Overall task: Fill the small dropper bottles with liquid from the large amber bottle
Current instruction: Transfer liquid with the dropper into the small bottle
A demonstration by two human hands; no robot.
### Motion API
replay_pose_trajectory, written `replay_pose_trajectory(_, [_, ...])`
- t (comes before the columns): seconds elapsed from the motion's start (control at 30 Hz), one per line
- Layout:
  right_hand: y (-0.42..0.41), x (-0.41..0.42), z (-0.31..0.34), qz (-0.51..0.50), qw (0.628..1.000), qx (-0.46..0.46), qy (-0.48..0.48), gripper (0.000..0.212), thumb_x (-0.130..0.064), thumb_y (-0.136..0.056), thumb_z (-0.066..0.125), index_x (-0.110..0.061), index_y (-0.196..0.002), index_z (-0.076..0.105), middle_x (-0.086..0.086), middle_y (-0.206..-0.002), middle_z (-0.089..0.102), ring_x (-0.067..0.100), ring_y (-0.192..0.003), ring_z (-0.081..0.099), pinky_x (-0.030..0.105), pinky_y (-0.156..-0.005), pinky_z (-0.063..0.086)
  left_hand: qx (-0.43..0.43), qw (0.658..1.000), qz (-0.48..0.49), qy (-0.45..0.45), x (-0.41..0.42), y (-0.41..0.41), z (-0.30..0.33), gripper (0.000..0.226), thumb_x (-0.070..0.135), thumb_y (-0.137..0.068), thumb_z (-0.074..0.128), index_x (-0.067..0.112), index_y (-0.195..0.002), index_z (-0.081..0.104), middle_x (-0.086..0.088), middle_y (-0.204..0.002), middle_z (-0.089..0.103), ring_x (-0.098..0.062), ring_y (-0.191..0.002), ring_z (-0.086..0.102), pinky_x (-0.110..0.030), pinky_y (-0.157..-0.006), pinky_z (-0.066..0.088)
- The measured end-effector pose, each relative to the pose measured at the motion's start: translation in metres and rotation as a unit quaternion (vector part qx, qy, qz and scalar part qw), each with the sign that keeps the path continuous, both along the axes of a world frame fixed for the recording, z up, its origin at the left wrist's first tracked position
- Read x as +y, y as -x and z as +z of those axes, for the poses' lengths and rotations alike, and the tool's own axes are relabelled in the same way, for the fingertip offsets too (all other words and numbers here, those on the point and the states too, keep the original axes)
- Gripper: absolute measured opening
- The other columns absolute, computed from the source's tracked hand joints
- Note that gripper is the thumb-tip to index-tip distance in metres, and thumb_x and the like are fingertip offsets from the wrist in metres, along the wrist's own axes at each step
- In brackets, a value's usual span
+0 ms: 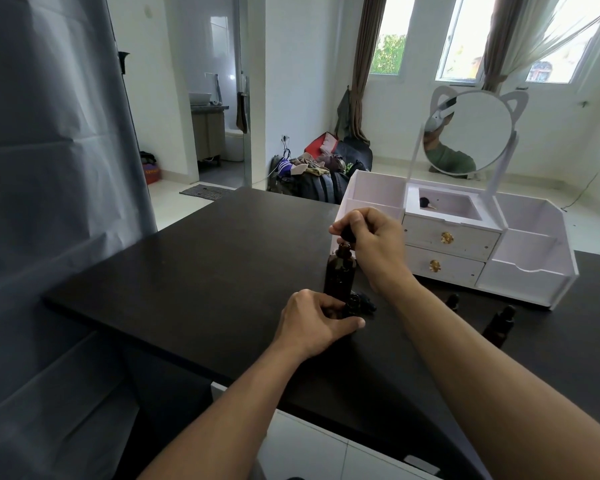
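Observation:
The large amber bottle [339,275] stands upright on the dark table [194,271]. My right hand [371,242] pinches a black dropper bulb [347,233] just above the bottle's open neck. In front of the big bottle, my left hand [312,323] grips a small dark dropper bottle [352,306], mostly hidden by the fingers. A black cap [470,303] lies beside it. Two more small dropper bottles stand to the right, one [451,302] near the organizer and one [499,323] closer to my right forearm.
A white desk organizer [527,268] with drawers and a cat-ear mirror [468,133] occupies the table's far right; a black dropper lies in its top compartment [426,203]. A grey curtain [49,168] hangs at left. Bags are piled on the floor behind.

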State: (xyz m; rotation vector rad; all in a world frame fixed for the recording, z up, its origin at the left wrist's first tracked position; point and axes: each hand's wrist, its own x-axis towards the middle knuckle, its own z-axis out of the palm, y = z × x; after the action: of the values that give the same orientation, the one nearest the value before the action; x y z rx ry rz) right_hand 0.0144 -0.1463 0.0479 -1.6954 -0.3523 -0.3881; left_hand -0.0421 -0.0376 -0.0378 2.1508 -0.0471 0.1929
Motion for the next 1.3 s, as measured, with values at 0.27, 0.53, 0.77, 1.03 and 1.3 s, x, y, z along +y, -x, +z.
replay_pose_trajectory(0.27, [-0.002, 0.0, -0.001, -0.008, 1.0, -0.004, 0.015, 0.031, -0.015, -0.1, 0.051, -0.021, -0.075, 0.069, 0.004, -0.083, 0.075, 0.021, -0.085, 0.071, 0.051, -0.087, 0.056, -0.002, 1.0, 0.002, -0.003, 0.0, 0.002, 0.001, 0.044, 0.054, -0.067, 0.081, 0.026, -0.101, 0.076, 0.011, -0.087, 0.072, 0.003, -0.081, 0.065, -0.023, -0.077, 0.055])
replay_pose_trajectory(0.53, [-0.001, 0.002, 0.01, -0.021, 0.997, -0.002, 0.069, 0.034, -0.016, -0.099, 0.052, -0.022, -0.068, 0.067, 0.002, -0.079, 0.074, 0.018, -0.073, 0.065, 0.044, -0.076, 0.058, 0.0, 1.0, 0.01, -0.014, -0.001, 0.001, 0.001, 0.046, 0.055, -0.067, 0.081, 0.026, -0.102, 0.076, 0.011, -0.086, 0.072, 0.002, -0.081, 0.065, -0.019, -0.075, 0.053])
replay_pose_trajectory(0.77, [0.008, 0.001, 0.022, -0.003, 1.0, 0.004, 0.021, 0.024, -0.019, -0.1, 0.051, -0.021, -0.081, 0.065, 0.005, -0.086, 0.073, 0.019, -0.088, 0.071, 0.046, -0.087, 0.057, 0.006, 1.0, 0.011, -0.015, -0.001, 0.0, 0.0, 0.05, 0.057, -0.066, 0.081, 0.025, -0.104, 0.076, 0.011, -0.09, 0.072, 0.002, -0.083, 0.064, -0.019, -0.076, 0.052])
replay_pose_trajectory(1.03, [0.02, -0.007, 0.067, -0.018, 0.997, -0.068, -0.031, 0.022, -0.017, -0.1, 0.051, -0.019, -0.082, 0.063, 0.004, -0.083, 0.071, 0.024, -0.089, 0.071, 0.046, -0.087, 0.057, -0.008, 1.0, 0.0, -0.023, -0.001, -0.004, -0.004, 0.053, 0.059, -0.064, 0.079, 0.023, -0.103, 0.077, 0.01, -0.09, 0.073, -0.001, -0.083, 0.066, -0.029, -0.082, 0.057])
replay_pose_trajectory(1.3, [0.036, -0.02, 0.073, -0.007, 0.998, -0.068, -0.005, 0.02, -0.018, -0.099, 0.053, -0.013, -0.085, 0.066, 0.004, -0.078, 0.071, 0.018, -0.079, 0.073, 0.047, -0.081, 0.059, -0.021, 1.0, -0.017, -0.007, -0.001, 0.0, -0.004, 0.069, 0.072, -0.054, 0.069, 0.022, -0.102, 0.076, 0.012, -0.089, 0.074, 0.002, -0.083, 0.067, -0.03, -0.084, 0.057])
